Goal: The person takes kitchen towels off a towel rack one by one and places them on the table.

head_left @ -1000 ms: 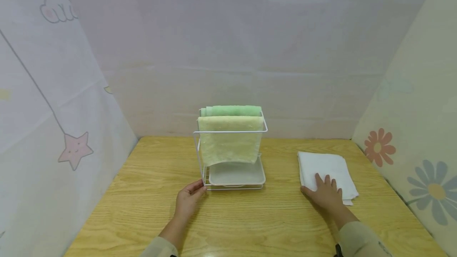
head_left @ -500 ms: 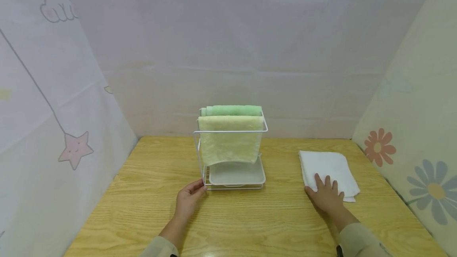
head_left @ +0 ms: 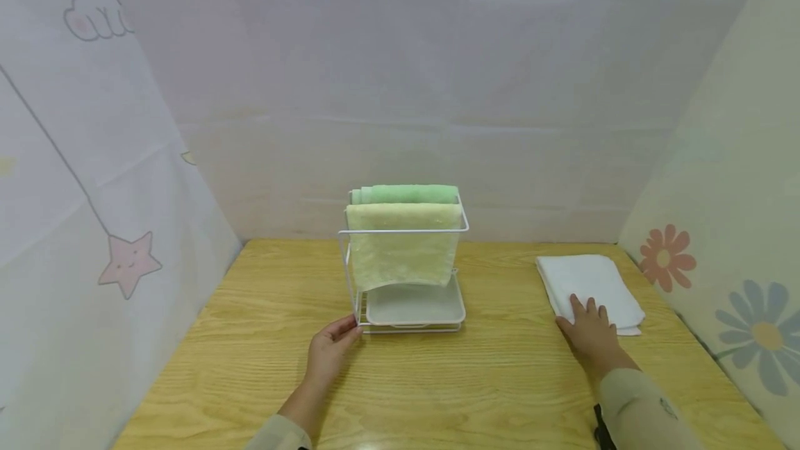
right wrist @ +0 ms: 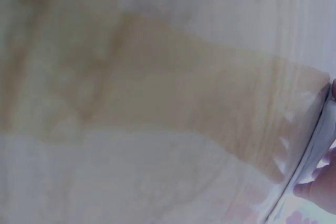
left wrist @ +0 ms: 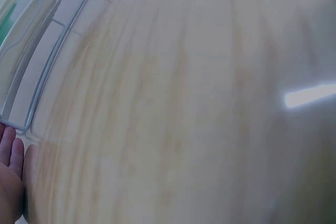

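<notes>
In the head view a white wire rack [head_left: 405, 230] stands mid-table, with a yellow towel [head_left: 403, 248] hung in front and a green towel [head_left: 409, 193] behind. A whitish tray [head_left: 415, 303] sits in its base. My left hand [head_left: 331, 344] pinches the rack's front left bottom corner between thumb and fingers; the left wrist view shows the fingertips [left wrist: 9, 134] at that wire corner. Towards the right, my right hand [head_left: 590, 332] lies with spread fingers on the near edge of a folded white towel [head_left: 587, 280]. Part of that towel hides under the hand.
The wooden table [head_left: 475, 387] ends against a pale cloth backdrop [head_left: 400, 89] behind. A left side cloth [head_left: 75, 228] carries a star and a right side cloth [head_left: 719, 158] carries flowers.
My right hand and the white towel under it have slid away from me and a little to the right. The left hand and the rack have stayed in place.
</notes>
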Tool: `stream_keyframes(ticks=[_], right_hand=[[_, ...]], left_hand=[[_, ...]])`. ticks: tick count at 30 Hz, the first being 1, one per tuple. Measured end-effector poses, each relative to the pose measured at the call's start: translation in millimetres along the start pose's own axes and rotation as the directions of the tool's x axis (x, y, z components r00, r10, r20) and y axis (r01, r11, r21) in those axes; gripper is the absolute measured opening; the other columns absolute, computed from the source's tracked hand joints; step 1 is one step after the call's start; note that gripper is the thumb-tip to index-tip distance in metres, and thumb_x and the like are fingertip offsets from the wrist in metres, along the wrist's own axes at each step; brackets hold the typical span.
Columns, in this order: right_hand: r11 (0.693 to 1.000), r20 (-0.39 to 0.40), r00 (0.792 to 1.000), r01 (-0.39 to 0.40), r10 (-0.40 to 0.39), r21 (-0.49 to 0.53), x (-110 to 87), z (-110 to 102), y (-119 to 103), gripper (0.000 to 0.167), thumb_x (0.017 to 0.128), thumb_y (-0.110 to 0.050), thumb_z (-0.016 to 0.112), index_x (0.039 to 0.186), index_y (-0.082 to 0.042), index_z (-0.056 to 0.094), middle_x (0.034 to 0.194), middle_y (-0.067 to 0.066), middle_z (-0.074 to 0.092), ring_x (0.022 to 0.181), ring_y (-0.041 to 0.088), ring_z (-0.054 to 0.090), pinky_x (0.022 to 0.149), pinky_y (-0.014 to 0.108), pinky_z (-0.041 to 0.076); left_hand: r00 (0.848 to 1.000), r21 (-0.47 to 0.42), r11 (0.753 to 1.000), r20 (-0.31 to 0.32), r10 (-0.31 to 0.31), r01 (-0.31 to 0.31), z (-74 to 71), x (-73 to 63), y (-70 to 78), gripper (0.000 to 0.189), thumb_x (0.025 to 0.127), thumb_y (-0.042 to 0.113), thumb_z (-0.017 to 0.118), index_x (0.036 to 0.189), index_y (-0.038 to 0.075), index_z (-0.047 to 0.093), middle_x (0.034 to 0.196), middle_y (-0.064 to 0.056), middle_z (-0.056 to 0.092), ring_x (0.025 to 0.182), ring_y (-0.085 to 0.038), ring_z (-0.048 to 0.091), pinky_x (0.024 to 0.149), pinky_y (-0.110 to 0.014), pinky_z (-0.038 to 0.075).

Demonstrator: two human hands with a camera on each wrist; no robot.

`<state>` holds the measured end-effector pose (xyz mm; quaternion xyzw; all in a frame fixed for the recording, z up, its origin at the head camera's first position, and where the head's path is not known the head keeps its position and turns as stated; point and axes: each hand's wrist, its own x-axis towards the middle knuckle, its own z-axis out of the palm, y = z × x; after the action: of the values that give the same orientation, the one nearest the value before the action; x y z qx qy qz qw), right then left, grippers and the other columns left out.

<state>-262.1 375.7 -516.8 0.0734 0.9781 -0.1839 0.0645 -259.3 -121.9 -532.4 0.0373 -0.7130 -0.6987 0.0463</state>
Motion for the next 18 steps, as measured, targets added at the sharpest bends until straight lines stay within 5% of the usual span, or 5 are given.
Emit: stream_keyframes(ticks=[8, 18], right_hand=[[0.996, -0.078, 0.996, 0.035, -0.04, -0.077, 6.0, -3, 6, 0.067, 0.104, -0.034, 0.04, 0.147, 0.012, 0.021, 0.146, 0.049, 0.013, 0.131, 0.067, 0.014, 0.102, 0.079, 0.026], [0.999, -0.013, 1.0, 0.016, -0.017, -0.028, 13.2, -2, 14, 0.073, 0.105, -0.043, 0.03, 0.15, 0.012, 0.012, 0.147, 0.049, 0.005, 0.133, 0.067, 0.006, 0.106, 0.08, 0.017]], left_hand=[[1.0, 0.006, 1.0, -0.003, 0.015, -0.015, 0.1, 2.5, -3.1, 0.035, 0.088, 0.002, 0.07, 0.119, -0.011, 0.062, 0.12, -0.029, 0.065, 0.088, 0.001, 0.066, 0.078, -0.012, 0.056], [1.0, 0.029, 0.999, 0.015, 0.026, -0.027, -0.9, -0.8, -1.5, 0.036, 0.089, 0.005, 0.07, 0.119, -0.011, 0.062, 0.12, -0.028, 0.065, 0.088, 0.0, 0.066, 0.077, -0.013, 0.056]])
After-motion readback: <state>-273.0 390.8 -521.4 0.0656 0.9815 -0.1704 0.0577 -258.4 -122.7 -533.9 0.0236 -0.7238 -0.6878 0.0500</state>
